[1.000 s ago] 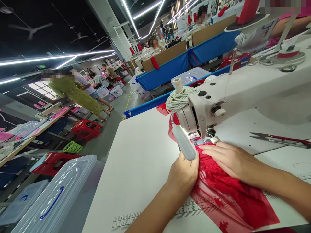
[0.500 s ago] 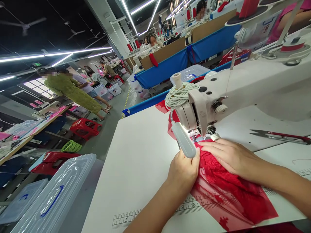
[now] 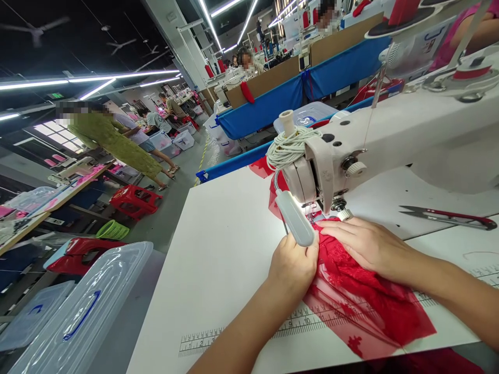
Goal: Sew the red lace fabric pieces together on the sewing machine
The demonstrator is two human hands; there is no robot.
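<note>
Edged the red cloth (image 3: 380, 298) slightly nearer the sewing machine (image 3: 393, 132), gripping its edge with left hand (image 3: 294, 264), pressing with open right hand (image 3: 372, 245).

Head view only: looks forward and down, tilted, close over white table (image 3: 218, 249), aisle (image 3: 175, 202) beyond.

From my feed, a garment workshop: a sewing machine (image 3: 390, 140) close up, more machines and red thread cones beyond. I note workers in rows under strip lights (image 3: 120, 76), ceiling fans (image 3: 37, 32), plastic storage bins (image 3: 89, 306) and red stools (image 3: 134, 201) along the aisle.
</note>
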